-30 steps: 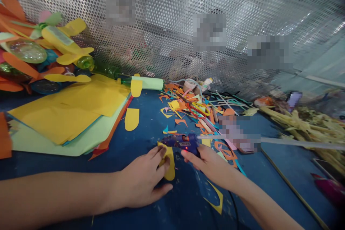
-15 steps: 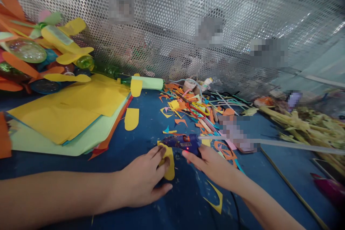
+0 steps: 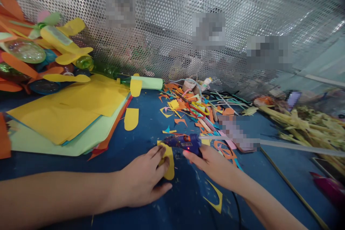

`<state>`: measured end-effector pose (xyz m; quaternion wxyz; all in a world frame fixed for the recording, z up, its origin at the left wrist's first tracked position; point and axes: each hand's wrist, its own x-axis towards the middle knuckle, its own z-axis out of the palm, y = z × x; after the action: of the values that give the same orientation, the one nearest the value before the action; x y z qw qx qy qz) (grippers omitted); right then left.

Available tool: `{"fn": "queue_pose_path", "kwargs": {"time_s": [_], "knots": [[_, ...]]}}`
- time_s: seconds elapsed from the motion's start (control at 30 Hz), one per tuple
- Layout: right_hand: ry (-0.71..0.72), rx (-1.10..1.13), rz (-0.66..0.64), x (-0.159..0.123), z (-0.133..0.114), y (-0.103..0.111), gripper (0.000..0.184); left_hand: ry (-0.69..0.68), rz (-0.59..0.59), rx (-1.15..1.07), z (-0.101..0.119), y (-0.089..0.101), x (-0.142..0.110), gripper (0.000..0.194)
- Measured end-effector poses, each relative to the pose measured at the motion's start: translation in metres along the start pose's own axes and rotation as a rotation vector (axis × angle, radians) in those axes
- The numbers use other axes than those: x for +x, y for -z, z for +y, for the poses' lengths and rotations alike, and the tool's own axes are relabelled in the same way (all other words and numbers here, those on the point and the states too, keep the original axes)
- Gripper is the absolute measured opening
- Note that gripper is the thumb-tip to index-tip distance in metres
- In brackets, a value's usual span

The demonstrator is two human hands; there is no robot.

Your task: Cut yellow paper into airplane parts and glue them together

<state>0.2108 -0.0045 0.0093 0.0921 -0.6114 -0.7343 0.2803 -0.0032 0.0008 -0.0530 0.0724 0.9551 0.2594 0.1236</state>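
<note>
My left hand (image 3: 147, 176) holds a rounded yellow paper piece (image 3: 169, 167) down on the blue table, fingers bent over it and thumb apart from it. In my right hand (image 3: 208, 161) is a blue glue gun (image 3: 179, 141) with a small red light lit. Its nozzle points left and meets or hovers just over the paper's upper end, close to my left fingertips; contact cannot be told. A long translucent glue stick (image 3: 285, 144) sticks out from the gun's back. Two similar yellow pieces (image 3: 132, 119) lie farther back, one against a green paper-wrapped bottle (image 3: 151, 83).
Stacked coloured paper sheets (image 3: 67, 111) lie at left, below bottles with paper petals (image 3: 67, 45). Paper scraps and scissors (image 3: 198, 109) are heaped at centre back. A thin stick (image 3: 291, 187) and dried stalks (image 3: 288, 118) lie right. A perforated metal panel (image 3: 161, 18) stands behind.
Almost nothing differs. Both hands, the glue gun and the yellow paper piece keep their places, apart from a very slight shift of the view.
</note>
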Motion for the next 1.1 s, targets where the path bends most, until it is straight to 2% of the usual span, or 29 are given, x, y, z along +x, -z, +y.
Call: {"fn": "queue_pose_path", "kwargs": {"time_s": [0.43,0.73,0.83,0.93,1.03,1.1], "knots": [[-0.064,-0.095,0.037,-0.008,0.011,0.004,0.043,-0.023,0.018,-0.038,0.001,0.003,0.000,0.044],[-0.103,-0.039,0.052,-0.011,0.021,0.003,0.043,-0.019,0.046,-0.028,0.001,0.004,0.000,0.042],[-0.150,0.045,0.040,-0.013,0.023,0.004,0.045,-0.023,0.045,-0.031,0.001,0.004,0.000,0.043],[-0.221,0.253,0.062,-0.013,0.024,0.004,0.047,-0.021,0.042,-0.019,0.001,0.003,-0.001,0.046],[-0.267,0.555,0.187,-0.009,0.026,0.000,0.043,-0.017,0.047,-0.014,0.001,0.001,-0.001,0.048],[-0.349,0.635,0.256,-0.005,0.032,-0.003,0.046,-0.014,0.059,-0.019,0.001,0.000,-0.002,0.047]]}}
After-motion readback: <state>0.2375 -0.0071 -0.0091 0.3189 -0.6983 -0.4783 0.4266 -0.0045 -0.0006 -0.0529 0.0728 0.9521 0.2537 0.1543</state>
